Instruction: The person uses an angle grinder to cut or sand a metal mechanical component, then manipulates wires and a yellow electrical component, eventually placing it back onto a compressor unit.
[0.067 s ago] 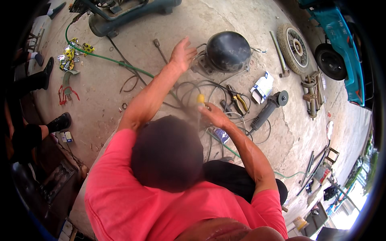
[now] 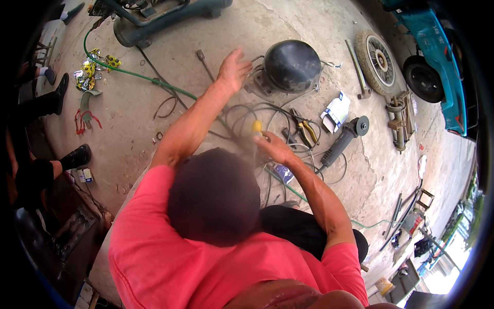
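Observation:
My left hand (image 2: 235, 70) is stretched forward with its fingers apart and nothing in it. Just right of its fingertips sits a black domed compressor (image 2: 292, 67) with thin pipes and feet. Closer to my body, my right hand (image 2: 276, 149) is closed on a tool with a yellow end (image 2: 257, 126). Its lower part is blurred and partly hidden by the fingers, so I cannot make out its kind. Beyond that hand lie yellow-and-black pliers (image 2: 307, 130) on looped dark cable (image 2: 242, 109). An angle grinder (image 2: 342, 144) rests to the right.
A green hose (image 2: 175, 89) crosses the concrete floor from a tank-type air compressor (image 2: 164, 26). An opened box (image 2: 335, 112), a hammer (image 2: 358, 72) and a spoked wheel (image 2: 378, 61) lie to the right. Other people's feet (image 2: 76, 157) are at the left, near crumpled foil wrappers (image 2: 88, 72).

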Action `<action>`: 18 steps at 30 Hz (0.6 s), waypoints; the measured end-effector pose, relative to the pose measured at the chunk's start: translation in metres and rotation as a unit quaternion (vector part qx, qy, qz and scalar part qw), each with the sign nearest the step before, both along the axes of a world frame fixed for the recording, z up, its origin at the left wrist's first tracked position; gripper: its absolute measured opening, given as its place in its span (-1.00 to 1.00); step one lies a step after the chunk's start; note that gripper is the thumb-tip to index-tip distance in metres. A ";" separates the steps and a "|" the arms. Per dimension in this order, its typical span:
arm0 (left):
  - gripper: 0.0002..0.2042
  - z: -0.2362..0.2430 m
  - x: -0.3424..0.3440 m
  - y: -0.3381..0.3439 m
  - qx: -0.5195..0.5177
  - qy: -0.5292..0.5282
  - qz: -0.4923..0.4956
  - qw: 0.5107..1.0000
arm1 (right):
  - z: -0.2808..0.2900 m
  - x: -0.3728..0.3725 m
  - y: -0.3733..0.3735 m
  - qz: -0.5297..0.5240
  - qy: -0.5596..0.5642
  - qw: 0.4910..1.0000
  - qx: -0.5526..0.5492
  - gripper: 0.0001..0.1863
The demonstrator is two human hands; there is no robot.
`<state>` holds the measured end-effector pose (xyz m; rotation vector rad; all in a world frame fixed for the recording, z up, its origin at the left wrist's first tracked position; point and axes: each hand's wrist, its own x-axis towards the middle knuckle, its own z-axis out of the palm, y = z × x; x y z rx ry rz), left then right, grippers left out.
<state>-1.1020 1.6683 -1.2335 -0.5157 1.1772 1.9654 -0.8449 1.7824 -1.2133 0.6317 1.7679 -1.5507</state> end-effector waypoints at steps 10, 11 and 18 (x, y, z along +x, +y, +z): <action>-0.09 -0.002 0.001 -0.002 0.005 0.009 0.005 1.000 | 0.006 -0.004 0.001 0.014 0.013 1.000 0.014 0.00; -0.09 -0.002 0.001 -0.002 0.005 0.011 0.003 1.000 | 0.005 -0.003 0.001 0.012 0.015 1.000 0.012 -0.01; -0.08 -0.004 0.003 0.001 0.001 0.016 0.013 1.000 | 0.013 -0.006 -0.001 0.007 0.021 1.000 0.018 -0.03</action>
